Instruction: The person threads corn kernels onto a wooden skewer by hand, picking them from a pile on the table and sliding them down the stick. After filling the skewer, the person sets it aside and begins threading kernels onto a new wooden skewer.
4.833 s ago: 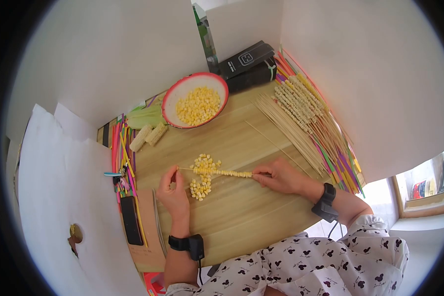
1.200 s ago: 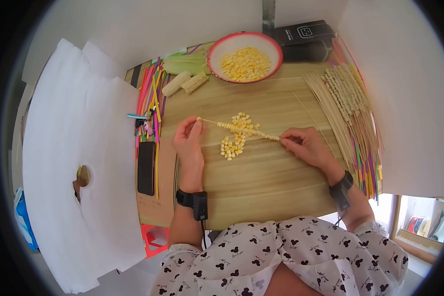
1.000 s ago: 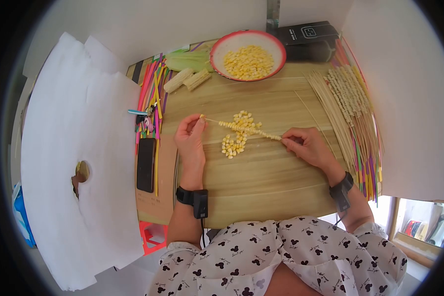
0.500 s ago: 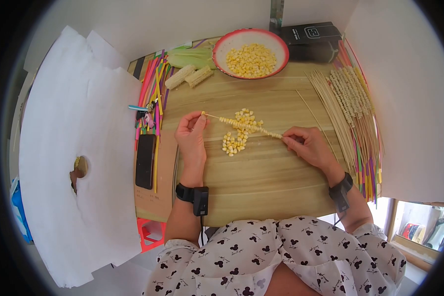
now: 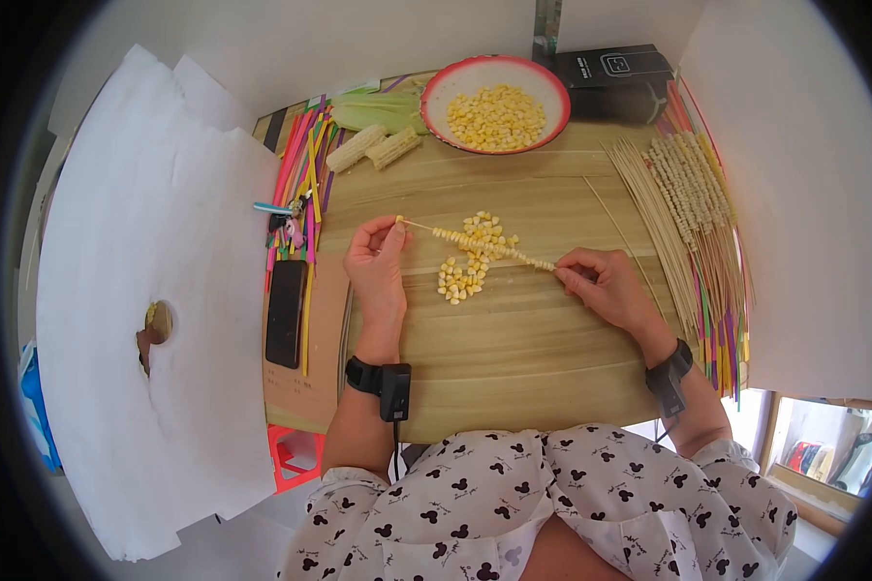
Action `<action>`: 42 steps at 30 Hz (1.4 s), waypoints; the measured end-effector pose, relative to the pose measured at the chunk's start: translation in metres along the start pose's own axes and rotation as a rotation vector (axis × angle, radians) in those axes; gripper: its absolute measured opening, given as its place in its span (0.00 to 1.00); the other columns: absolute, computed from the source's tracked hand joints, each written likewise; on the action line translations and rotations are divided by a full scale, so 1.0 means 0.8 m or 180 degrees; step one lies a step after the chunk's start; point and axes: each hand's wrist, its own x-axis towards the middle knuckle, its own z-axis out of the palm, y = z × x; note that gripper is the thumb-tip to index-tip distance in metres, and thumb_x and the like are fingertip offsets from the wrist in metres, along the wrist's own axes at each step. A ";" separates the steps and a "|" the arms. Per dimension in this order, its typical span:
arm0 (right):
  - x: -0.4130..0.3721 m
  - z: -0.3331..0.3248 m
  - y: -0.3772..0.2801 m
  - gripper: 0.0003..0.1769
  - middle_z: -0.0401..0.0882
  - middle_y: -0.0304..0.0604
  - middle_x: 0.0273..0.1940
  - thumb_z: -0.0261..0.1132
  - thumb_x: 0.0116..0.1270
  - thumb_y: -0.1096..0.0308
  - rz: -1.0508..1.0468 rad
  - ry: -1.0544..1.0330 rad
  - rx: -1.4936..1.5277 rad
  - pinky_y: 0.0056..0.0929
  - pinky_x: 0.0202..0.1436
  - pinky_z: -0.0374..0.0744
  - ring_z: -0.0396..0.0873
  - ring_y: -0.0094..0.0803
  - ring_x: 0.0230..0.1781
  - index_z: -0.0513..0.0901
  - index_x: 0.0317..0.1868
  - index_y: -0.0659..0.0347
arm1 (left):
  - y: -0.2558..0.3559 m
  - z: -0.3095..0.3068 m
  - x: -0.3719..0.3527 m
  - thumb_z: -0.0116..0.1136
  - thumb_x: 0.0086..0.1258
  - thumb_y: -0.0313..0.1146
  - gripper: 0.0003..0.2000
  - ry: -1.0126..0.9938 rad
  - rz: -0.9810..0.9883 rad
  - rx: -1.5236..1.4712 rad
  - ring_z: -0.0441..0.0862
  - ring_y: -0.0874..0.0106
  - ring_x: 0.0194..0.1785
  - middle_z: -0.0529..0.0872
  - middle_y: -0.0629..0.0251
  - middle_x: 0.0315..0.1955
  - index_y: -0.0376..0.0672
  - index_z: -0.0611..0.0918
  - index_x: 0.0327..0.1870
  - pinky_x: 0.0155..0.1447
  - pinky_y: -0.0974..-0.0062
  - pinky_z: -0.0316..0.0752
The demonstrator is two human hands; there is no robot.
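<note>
A thin wooden skewer (image 5: 417, 225) threaded with yellow corn kernels (image 5: 499, 250) spans the space between my hands, above the wooden table. My right hand (image 5: 601, 286) pinches its right end, at the last threaded kernels. My left hand (image 5: 376, 266) is closed at the bare left tip, with a single corn kernel (image 5: 400, 220) between thumb and forefinger. Whether the tip has gone into that kernel cannot be made out. Below and behind the skewer lies a loose pile of corn kernels (image 5: 460, 281).
At the back stand a red-rimmed bowl (image 5: 563, 102) of kernels and a black box (image 5: 610, 66). Two bare cobs (image 5: 357, 147) lie by green husks (image 5: 363, 111). Bare skewers (image 5: 644, 223) and filled ones (image 5: 686, 179) are on the right; a phone (image 5: 286, 315) and coloured strips (image 5: 295, 155) on the left.
Almost nothing differs. Both hands keep the same hold on the skewer and kernel; the whole view has shifted very slightly.
</note>
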 end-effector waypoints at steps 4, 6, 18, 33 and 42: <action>0.000 0.001 0.000 0.06 0.77 0.33 0.23 0.65 0.69 0.73 -0.0029 0.0020 0.0019 0.18 0.29 0.73 0.73 0.15 0.25 0.83 0.38 0.69 | -0.004 -0.001 0.001 0.63 0.68 0.22 0.07 -0.0010 0.0075 -0.0005 0.83 0.78 0.36 0.88 0.63 0.36 0.34 0.82 0.45 0.45 0.83 0.78; 0.000 0.001 0.002 0.06 0.78 0.33 0.23 0.65 0.69 0.73 -0.0073 0.0034 0.0020 0.18 0.29 0.73 0.73 0.15 0.25 0.83 0.38 0.69 | -0.004 0.002 0.000 0.63 0.67 0.21 0.07 0.0070 0.0204 0.0161 0.82 0.79 0.36 0.87 0.65 0.35 0.34 0.82 0.44 0.44 0.84 0.77; -0.001 0.003 0.003 0.06 0.79 0.34 0.23 0.65 0.69 0.73 -0.0117 0.0048 -0.0075 0.19 0.30 0.74 0.75 0.16 0.25 0.83 0.38 0.68 | -0.005 0.002 -0.003 0.64 0.66 0.20 0.07 0.0044 0.0764 0.1036 0.79 0.83 0.35 0.85 0.68 0.33 0.36 0.82 0.43 0.42 0.86 0.74; -0.001 -0.003 -0.005 0.06 0.79 0.33 0.24 0.65 0.69 0.73 0.0052 -0.0058 0.0086 0.18 0.29 0.74 0.76 0.15 0.25 0.83 0.38 0.68 | 0.002 0.002 -0.001 0.60 0.68 0.18 0.07 -0.0157 0.0437 0.0471 0.83 0.78 0.37 0.86 0.64 0.36 0.34 0.80 0.45 0.45 0.83 0.77; -0.001 -0.004 -0.004 0.05 0.79 0.34 0.23 0.65 0.69 0.73 0.0013 -0.0049 0.0056 0.18 0.28 0.73 0.75 0.15 0.25 0.83 0.38 0.68 | 0.003 0.000 -0.002 0.59 0.69 0.17 0.06 -0.0255 0.0578 0.0761 0.83 0.78 0.38 0.86 0.62 0.37 0.34 0.80 0.44 0.47 0.80 0.80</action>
